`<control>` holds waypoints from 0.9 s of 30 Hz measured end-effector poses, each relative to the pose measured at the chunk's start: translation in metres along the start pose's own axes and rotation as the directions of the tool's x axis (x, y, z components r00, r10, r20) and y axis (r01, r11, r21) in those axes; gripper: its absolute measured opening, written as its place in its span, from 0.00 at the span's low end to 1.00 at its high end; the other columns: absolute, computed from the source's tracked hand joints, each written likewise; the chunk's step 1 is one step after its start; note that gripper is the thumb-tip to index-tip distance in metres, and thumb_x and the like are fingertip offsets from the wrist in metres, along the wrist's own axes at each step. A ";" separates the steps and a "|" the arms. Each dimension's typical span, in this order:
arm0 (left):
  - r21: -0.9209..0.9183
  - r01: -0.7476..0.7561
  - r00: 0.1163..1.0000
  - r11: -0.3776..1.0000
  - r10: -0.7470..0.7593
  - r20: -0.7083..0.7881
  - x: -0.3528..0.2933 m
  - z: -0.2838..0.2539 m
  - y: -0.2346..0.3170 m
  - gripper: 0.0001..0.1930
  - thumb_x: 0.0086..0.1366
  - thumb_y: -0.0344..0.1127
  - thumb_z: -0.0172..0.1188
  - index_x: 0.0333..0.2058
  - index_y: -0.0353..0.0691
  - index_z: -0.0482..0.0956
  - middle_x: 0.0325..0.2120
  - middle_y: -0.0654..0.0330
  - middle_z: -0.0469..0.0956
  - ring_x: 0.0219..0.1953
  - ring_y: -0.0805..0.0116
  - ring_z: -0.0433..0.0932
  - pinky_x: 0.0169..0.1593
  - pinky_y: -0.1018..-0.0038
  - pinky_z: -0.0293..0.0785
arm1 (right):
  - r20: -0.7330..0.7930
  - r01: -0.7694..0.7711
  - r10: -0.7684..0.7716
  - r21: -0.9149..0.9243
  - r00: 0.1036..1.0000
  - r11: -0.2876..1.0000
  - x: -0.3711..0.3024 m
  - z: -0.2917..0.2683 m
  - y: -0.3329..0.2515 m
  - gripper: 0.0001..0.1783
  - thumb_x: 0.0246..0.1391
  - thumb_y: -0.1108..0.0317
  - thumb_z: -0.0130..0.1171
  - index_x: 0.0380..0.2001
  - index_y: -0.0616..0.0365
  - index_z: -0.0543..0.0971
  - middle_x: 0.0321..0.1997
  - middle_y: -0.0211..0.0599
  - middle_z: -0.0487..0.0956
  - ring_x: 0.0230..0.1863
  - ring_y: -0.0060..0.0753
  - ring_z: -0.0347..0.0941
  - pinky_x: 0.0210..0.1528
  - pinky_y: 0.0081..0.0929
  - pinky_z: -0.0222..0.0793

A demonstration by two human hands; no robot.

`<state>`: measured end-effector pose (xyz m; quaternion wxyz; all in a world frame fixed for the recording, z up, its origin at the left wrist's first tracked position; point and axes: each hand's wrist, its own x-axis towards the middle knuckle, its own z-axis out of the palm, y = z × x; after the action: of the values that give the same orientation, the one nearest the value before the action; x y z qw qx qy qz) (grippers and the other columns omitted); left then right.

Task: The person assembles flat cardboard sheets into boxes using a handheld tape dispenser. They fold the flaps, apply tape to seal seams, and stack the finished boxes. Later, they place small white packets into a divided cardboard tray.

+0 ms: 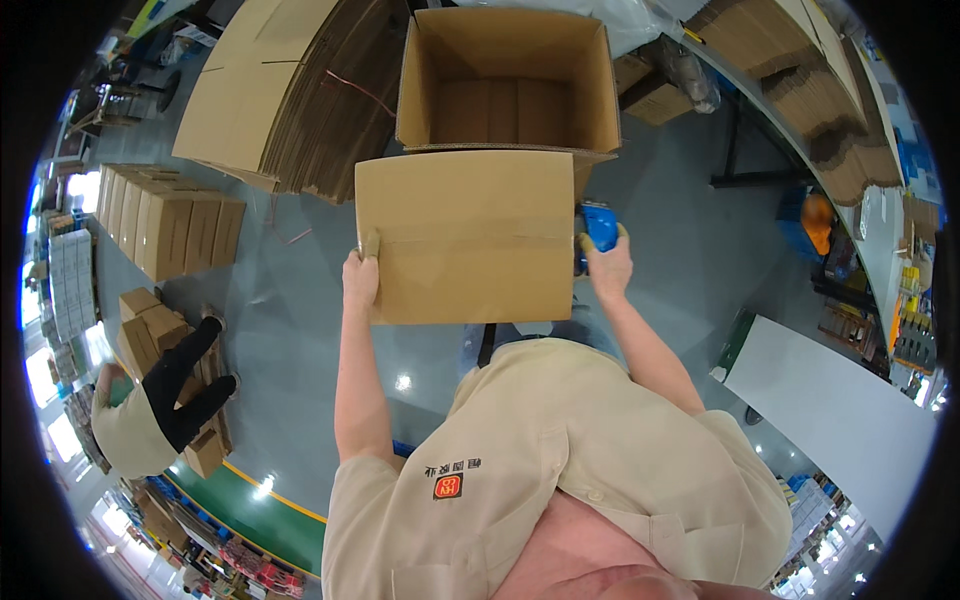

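Note:
In front of me is a closed cardboard box point(465, 270), its top flaps meeting along a seam that seems to have clear tape over it. My left hand point(362, 278) grips the box's left edge, thumb on top and the other fingers hidden down the side. At the right side of the box, my right hand point(610, 265) is closed around a blue tape dispenser point(599, 226), held close to the box wall. Just beyond stands a larger open carton point(510, 60) with nothing visible inside. What supports the closed box is mostly hidden beneath it.
Flattened cardboard sheets point(265, 90) are stacked at the far left, more cardboard point(800, 75) on a bench at right. Closed cartons point(170, 220) stand on the left floor. A co-worker point(150, 410) is beside boxes further left. A white panel point(830, 410) lies at right.

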<state>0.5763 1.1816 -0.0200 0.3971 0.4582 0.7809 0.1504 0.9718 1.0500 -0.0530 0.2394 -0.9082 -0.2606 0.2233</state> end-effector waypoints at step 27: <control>-0.762 0.467 0.866 0.449 -0.407 0.291 -0.473 0.340 -0.104 0.31 0.62 0.39 0.62 0.60 0.37 0.59 0.38 0.52 0.74 0.32 0.61 0.78 0.29 0.60 0.77 | 0.217 0.174 -0.197 0.123 0.956 0.977 0.011 -0.178 0.359 0.43 0.41 0.45 0.74 0.56 0.61 0.76 0.52 0.52 0.81 0.53 0.53 0.78 0.56 0.40 0.72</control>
<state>0.8973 0.6868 -0.0712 0.6117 0.0125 0.6999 0.3685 1.2061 0.7305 -0.1137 0.2743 -0.8346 -0.3586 0.3156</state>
